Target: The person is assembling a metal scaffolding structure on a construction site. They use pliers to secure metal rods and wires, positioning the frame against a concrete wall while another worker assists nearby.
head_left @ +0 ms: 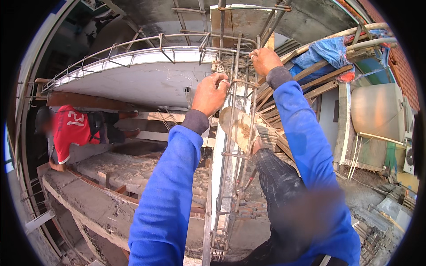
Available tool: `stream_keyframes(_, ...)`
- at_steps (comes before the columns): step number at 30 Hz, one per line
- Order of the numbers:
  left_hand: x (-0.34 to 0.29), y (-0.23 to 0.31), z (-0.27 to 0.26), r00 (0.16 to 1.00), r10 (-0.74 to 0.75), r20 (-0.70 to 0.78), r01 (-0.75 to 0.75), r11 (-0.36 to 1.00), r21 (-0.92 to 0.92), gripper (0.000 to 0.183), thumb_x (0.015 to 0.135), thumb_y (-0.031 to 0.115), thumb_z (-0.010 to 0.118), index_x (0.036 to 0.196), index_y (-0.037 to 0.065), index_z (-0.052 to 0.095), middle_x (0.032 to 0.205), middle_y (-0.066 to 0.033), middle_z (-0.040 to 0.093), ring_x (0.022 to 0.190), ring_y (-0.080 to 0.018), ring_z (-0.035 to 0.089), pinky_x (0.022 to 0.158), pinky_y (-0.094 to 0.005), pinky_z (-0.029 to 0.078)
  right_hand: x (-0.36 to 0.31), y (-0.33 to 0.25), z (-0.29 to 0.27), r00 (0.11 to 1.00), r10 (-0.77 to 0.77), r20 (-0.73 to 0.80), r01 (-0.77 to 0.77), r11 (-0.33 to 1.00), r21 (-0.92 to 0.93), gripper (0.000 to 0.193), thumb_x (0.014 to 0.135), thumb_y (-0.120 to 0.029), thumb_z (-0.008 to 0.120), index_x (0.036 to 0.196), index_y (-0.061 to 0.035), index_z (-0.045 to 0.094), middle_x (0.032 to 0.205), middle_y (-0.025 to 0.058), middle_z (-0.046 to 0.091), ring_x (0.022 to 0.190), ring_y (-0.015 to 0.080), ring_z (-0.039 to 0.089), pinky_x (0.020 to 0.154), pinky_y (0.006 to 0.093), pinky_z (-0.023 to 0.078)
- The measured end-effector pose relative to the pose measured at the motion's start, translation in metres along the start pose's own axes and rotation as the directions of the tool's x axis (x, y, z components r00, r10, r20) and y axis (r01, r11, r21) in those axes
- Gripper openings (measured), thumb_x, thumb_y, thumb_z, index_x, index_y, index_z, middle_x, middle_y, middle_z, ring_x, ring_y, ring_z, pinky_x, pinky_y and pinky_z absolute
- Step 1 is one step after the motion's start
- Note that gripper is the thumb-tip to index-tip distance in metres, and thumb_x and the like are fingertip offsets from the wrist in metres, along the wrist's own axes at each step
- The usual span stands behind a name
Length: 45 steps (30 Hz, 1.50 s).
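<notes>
A long cage of steel reinforcing bars (226,177) with stirrups runs up the middle, along the top of a narrow white wall. My left hand (210,95) is at the cage's left side, thumb and fingers pinched together against the bars. Farther out, my right hand (265,61) is closed at the cage's right side, beside the joint where another cage (120,55) curves off to the left. Whatever sits between the fingers of either hand is too small or hidden to name. My leg in dark striped trousers (277,177) is bent close to the cage's right side.
A co-worker in a red shirt (71,126) bends over a concrete ledge (84,213) at left. Stacked timber (319,84) and a blue tarp (321,53) lie at right, near a large beige tank (377,108). A pale panel (146,82) stands beneath the curved cage.
</notes>
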<state>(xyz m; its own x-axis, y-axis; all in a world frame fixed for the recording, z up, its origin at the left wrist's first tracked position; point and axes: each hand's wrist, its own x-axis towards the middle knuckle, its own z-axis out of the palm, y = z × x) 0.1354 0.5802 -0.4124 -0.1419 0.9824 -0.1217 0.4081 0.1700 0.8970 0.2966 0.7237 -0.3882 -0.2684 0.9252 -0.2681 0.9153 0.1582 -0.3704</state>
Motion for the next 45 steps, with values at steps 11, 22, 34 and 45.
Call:
stream_keyframes(11, 0.054, -0.001, 0.021, 0.997, -0.024, -0.078, 0.017, 0.996, -0.087, 0.028, 0.092, 0.012, 0.046, 0.114, 0.000, 0.060, 0.102, -0.0124, 0.070, 0.096, -0.0276, 0.066, 0.088, -0.0357, 0.049, -0.012, 0.008, -0.018, 0.921, -0.387, 0.040, 0.377, 0.863, -0.336, 0.026, 0.086, -0.013, 0.047, 0.083, 0.0073, 0.062, 0.085, 0.0275, 0.064, 0.082, 0.0438, 0.063, 0.076, 0.0483, 0.051)
stream_keyframes(22, 0.076, -0.006, 0.027, 0.861, 0.473, -0.187, -0.372, 0.837, 0.402, 0.041, 0.084, 0.005, 0.050, 0.125, 0.000, 0.050, 0.127, -0.0213, 0.053, 0.114, -0.0382, 0.055, 0.095, -0.0435, 0.046, 0.006, -0.025, 0.016, 0.958, -0.181, -0.223, 0.153, 0.979, -0.135, 0.015, 0.077, -0.007, 0.065, 0.088, 0.0028, 0.068, 0.092, 0.0272, 0.066, 0.087, 0.0427, 0.065, 0.079, 0.0473, 0.053)
stream_keyframes(34, 0.133, 0.016, 0.015, 0.982, 0.109, 0.154, -0.169, 0.869, 0.465, 0.043, 0.085, 0.007, 0.045, 0.127, -0.001, 0.053, 0.115, -0.0276, 0.061, 0.111, -0.0380, 0.058, 0.095, -0.0421, 0.045, 0.025, -0.012, 0.058, 0.949, 0.268, -0.169, -0.075, 0.708, 0.702, 0.020, 0.081, -0.008, 0.066, 0.100, -0.0039, 0.069, 0.100, 0.0181, 0.069, 0.099, 0.0323, 0.065, 0.088, 0.0366, 0.051)
stream_keyframes(45, 0.124, 0.008, 0.034, 0.990, -0.017, -0.139, 0.007, 0.997, -0.072, 0.031, 0.087, 0.010, 0.051, 0.110, -0.003, 0.067, 0.104, -0.0231, 0.068, 0.100, -0.0299, 0.066, 0.088, -0.0349, 0.050, 0.005, -0.029, 0.036, 0.938, 0.082, -0.337, 0.040, 0.940, 0.338, 0.018, 0.080, -0.006, 0.066, 0.097, 0.0003, 0.064, 0.095, 0.0205, 0.068, 0.096, 0.0345, 0.065, 0.084, 0.0406, 0.052)
